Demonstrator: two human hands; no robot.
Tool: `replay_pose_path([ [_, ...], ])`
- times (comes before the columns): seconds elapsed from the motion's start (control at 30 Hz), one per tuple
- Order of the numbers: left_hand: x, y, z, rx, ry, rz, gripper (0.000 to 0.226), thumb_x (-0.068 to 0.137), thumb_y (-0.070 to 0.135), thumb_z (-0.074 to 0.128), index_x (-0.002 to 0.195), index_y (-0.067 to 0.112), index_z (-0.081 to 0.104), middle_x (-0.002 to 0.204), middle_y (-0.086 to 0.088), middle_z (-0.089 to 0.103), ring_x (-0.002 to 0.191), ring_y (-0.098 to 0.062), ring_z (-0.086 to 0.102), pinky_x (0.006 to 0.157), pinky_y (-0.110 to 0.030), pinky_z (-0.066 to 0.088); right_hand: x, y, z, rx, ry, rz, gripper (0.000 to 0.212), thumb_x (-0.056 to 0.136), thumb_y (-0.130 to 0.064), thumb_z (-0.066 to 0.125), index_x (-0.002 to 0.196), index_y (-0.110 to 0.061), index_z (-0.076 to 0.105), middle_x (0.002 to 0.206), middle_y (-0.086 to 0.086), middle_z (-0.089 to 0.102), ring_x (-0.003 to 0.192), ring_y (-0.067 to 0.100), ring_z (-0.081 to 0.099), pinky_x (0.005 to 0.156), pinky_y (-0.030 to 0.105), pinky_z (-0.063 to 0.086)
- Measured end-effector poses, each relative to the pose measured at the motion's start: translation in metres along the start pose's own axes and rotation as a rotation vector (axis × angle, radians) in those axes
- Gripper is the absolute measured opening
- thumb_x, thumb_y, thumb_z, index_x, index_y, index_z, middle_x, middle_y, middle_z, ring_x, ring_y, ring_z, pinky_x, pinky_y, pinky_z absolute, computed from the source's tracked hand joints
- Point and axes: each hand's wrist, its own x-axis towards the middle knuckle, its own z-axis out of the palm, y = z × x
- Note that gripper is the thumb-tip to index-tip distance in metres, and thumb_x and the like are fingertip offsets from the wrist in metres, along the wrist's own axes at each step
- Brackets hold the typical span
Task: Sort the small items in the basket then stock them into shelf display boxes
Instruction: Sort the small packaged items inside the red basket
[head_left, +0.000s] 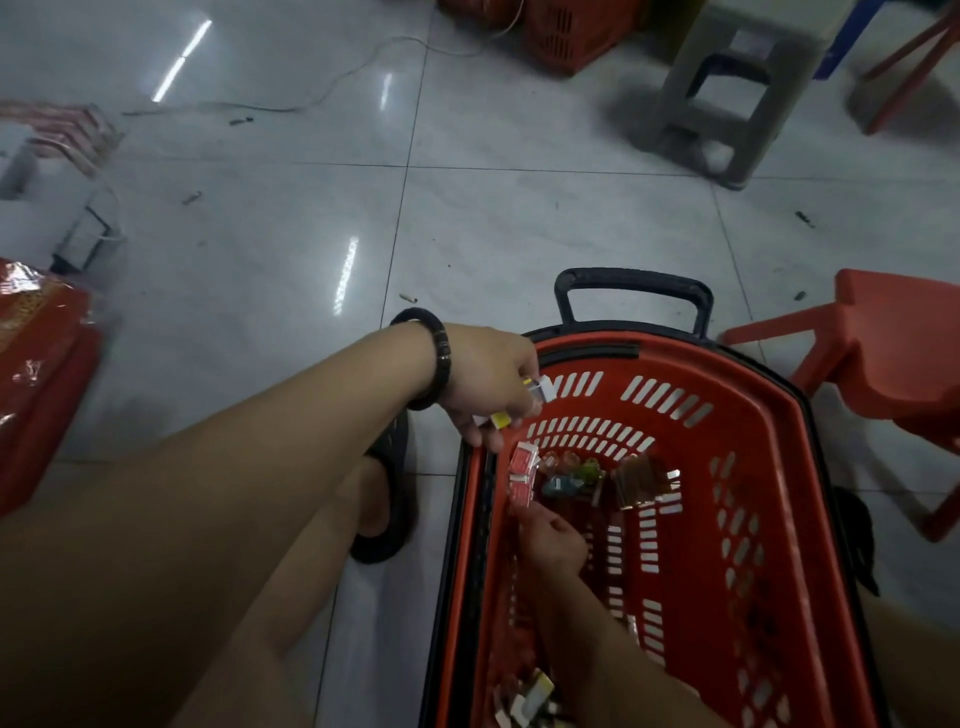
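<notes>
Glossy tiles (291, 218), slotted red basket (727, 415) (plastic), boxy packets (522, 470)

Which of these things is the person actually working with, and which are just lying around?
In the job: red basket, red packets and brown packets inside it, white and yellow packets held in the left hand, right hand down inside the basket.
Lying about: grey stool, red chair, white cable, second basket at the back.

Bare forearms, black beaded bracelet (440, 358) on left wrist, black sandal (401, 457)
</notes>
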Motion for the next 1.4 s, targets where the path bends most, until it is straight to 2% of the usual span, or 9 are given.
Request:
replay_pose_path([
  [0.2, 0.004, -0.001, 0.001, -0.02, 0.023, -0.001, 0.029, 0.104, 0.021, 0.064, 0.131, 0.02, 0.057, 0.113, -0.011, 0.072, 0.103, -0.03, 0.076, 0.078, -0.039, 0.067, 0.009, 0.006, 0.002, -0.02, 0.071, 0.0, 0.013, 0.082, -0.022, 0.088, 0.09, -0.015, 0.08, 0.087, 0.006, 0.079, 0.086, 0.025, 0.074, 0.084, 0.042, 0.064],
  [0.4, 0.005, 0.0, 0.003, -0.01, 0.016, 0.005, 0.033, 0.102, 0.023, 0.067, 0.133, 0.022, 0.056, 0.114, -0.01, 0.072, 0.099, -0.028, 0.077, 0.077, -0.04, 0.067, 0.013, 0.005, 0.002, -0.081, 0.061, -0.052, 0.016, 0.084, -0.02, 0.087, 0.097, -0.02, 0.078, 0.09, 0.002, 0.079, 0.083, 0.019, 0.075, 0.063, 0.029, 0.056],
  [0.67, 0.008, 0.002, 0.002, 0.009, 0.022, -0.002, 0.035, 0.102, 0.024, 0.066, 0.135, 0.021, 0.056, 0.114, -0.011, 0.073, 0.099, -0.028, 0.077, 0.077, -0.039, 0.067, 0.018, -0.005, 0.008, -0.089, 0.059, -0.07, 0.01, 0.086, -0.023, 0.085, 0.09, -0.017, 0.079, 0.086, 0.003, 0.079, 0.083, 0.022, 0.075, 0.064, 0.03, 0.055],
  [0.9, 0.006, 0.004, 0.003, 0.13, 0.065, 0.053, 0.042, 0.1, 0.024, 0.07, 0.14, 0.02, 0.057, 0.126, -0.001, 0.063, 0.11, -0.024, 0.069, 0.086, -0.042, 0.065, 0.023, -0.014, 0.011, -0.289, 0.06, -0.268, 0.019, 0.094, -0.026, 0.079, 0.113, -0.021, 0.078, 0.108, -0.001, 0.078, 0.098, 0.015, 0.073, 0.088, 0.033, 0.061],
  [1.0, 0.006, 0.002, 0.002, 0.007, 0.07, 0.036, 0.039, 0.099, 0.027, 0.071, 0.136, 0.023, 0.06, 0.116, 0.004, 0.063, 0.108, -0.025, 0.07, 0.082, -0.043, 0.066, 0.019, -0.016, -0.002, -0.38, -0.025, -0.347, 0.02, 0.097, -0.035, 0.073, 0.116, -0.028, 0.076, 0.11, -0.004, 0.078, 0.103, 0.015, 0.074, 0.097, 0.044, 0.061],
  [1.07, 0.007, 0.003, 0.001, -0.002, 0.081, 0.068, 0.04, 0.098, 0.03, 0.071, 0.136, 0.024, 0.061, 0.115, 0.006, 0.066, 0.105, -0.02, 0.071, 0.084, -0.039, 0.066, 0.008, -0.027, -0.016, -0.311, -0.068, -0.399, 0.012, 0.099, -0.039, 0.069, 0.103, -0.032, 0.078, 0.099, -0.005, 0.08, 0.096, 0.017, 0.076, 0.091, 0.047, 0.063],
  [1.23, 0.009, 0.013, 0.006, -0.124, 0.12, 0.16, 0.032, 0.097, 0.022, 0.074, 0.127, 0.031, 0.065, 0.115, 0.0, 0.074, 0.103, -0.024, 0.075, 0.088, -0.043, 0.065, -0.064, -0.084, -0.052, 0.096, -0.261, -0.598, 0.017, 0.106, -0.019, 0.061, 0.102, -0.008, 0.074, 0.079, 0.006, 0.069, 0.067, 0.016, 0.062, 0.058, 0.024, 0.052],
  [1.33, 0.011, 0.021, 0.014, -0.187, 0.107, 0.197, 0.029, 0.095, 0.015, 0.075, 0.117, 0.033, 0.071, 0.11, -0.008, 0.077, 0.102, -0.03, 0.076, 0.085, -0.042, 0.065, -0.107, -0.101, -0.067, 0.162, -0.424, -0.67, 0.017, 0.102, -0.018, 0.063, 0.112, -0.007, 0.072, 0.092, 0.012, 0.075, 0.072, 0.018, 0.067, 0.062, 0.025, 0.056],
  [1.4, 0.014, 0.028, 0.022, -0.188, 0.108, 0.211, 0.029, 0.093, 0.014, 0.078, 0.116, 0.03, 0.073, 0.107, -0.008, 0.077, 0.096, -0.027, 0.078, 0.084, -0.044, 0.066, -0.12, -0.105, -0.077, 0.165, -0.421, -0.669, 0.017, 0.1, -0.016, 0.068, 0.114, -0.008, 0.073, 0.101, 0.014, 0.077, 0.083, 0.022, 0.075, 0.068, 0.025, 0.06],
])
